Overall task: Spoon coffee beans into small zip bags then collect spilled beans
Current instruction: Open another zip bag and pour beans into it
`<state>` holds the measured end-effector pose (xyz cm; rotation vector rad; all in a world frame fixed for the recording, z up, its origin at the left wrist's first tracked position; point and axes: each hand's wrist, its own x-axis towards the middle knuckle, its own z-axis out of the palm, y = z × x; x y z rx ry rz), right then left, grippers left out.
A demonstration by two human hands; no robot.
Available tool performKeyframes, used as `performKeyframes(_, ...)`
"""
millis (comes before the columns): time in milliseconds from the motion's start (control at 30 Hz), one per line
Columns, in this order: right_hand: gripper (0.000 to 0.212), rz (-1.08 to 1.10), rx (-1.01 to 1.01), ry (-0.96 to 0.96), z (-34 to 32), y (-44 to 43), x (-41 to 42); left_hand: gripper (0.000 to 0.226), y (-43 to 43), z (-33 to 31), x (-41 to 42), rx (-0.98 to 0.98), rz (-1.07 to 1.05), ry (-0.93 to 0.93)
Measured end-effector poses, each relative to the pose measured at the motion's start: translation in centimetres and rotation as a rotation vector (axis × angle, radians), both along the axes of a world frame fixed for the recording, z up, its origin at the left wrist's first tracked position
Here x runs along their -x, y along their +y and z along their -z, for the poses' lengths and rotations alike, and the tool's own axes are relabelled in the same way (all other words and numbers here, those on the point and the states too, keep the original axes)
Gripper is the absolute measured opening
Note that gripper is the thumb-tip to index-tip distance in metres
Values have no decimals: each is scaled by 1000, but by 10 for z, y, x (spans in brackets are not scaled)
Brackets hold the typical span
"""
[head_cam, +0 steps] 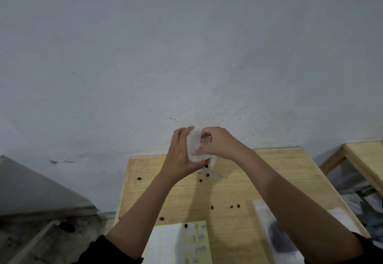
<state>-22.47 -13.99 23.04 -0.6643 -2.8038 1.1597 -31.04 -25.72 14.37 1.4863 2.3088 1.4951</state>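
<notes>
Left hand (179, 156) and right hand (217, 142) pinch small translucent plastic zip bag (194, 143) — slack grip could add to dark spilled coffee beans (238, 206).

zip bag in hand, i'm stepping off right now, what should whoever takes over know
Left hand holds the small zip bag from its left side; right hand pinches its right edge, both raised over the far end of the table.
Contents and seal cannot be told.
One filled bag lies at front right.
What looks like the spoon lies under the hands.
Left: finish this bag, then collect the loose beans scattered on the table.
</notes>
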Motion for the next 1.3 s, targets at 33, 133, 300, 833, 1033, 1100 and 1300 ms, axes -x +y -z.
performKeyframes(33,26,-17,-45,-29,0,-2,1,93,0,0,-1,-7,4,27)
performKeyframes(133,39,-69,-157,-79,1,-5,4,81,2,-1,-4,-45,8,99)
performKeyframes(300,40,-83,-37,1,9,0,0,75,2,0,-1,-57,-29,132)
performKeyframes(833,38,373,371,-210,169,34,-28,88,-38,70,26,417,-14,-377)
performKeyframes(1033,10,550,295,-10,175,39,-16,108,-25,84,31,552,18,-446)
performKeyframes(1100,15,598,252,53,173,48,-15,115,-19,87,33,581,37,-432)
performKeyframes(1300,15,565,-25,321,161,66,-15,108,2,92,41,645,72,-417)
